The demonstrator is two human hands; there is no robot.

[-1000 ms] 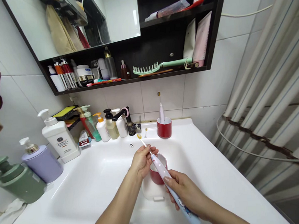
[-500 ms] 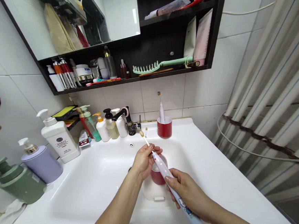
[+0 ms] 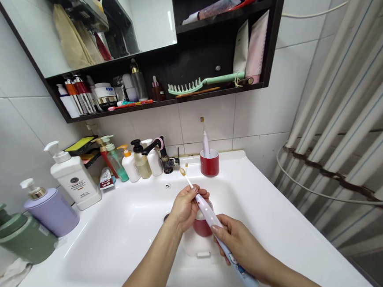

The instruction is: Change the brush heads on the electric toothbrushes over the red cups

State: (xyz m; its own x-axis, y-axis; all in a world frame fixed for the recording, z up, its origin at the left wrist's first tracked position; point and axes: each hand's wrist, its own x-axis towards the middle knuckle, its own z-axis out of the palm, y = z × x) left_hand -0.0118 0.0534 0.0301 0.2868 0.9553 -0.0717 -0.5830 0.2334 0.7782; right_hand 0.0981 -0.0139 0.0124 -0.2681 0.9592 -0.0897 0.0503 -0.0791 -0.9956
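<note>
My right hand [image 3: 240, 246] grips the handle of a pale blue and white electric toothbrush [image 3: 210, 217] low over the white sink basin [image 3: 119, 242]. The toothbrush slants up and away from me, and its yellow-bristled brush head [image 3: 182, 171] points toward the faucet. My left hand [image 3: 186, 208] holds the toothbrush with its fingertips close around the neck. A red cup [image 3: 203, 227] stands just below my hands on a white plastic tray [image 3: 195, 247], and my hands hide part of it.
A black faucet [image 3: 165, 161] rises at the back of the sink. Bottles [image 3: 73, 179] and pump dispensers line the left and rear edges. Another red cup [image 3: 209, 163] holds a white toothbrush. Above is a dark shelf [image 3: 162, 104]; a shower curtain [image 3: 341, 105] hangs at right.
The toothbrush has swung slightly to the right, with its head now nearer the faucet, and my left hand has shifted with it. My view has drifted a little.
</note>
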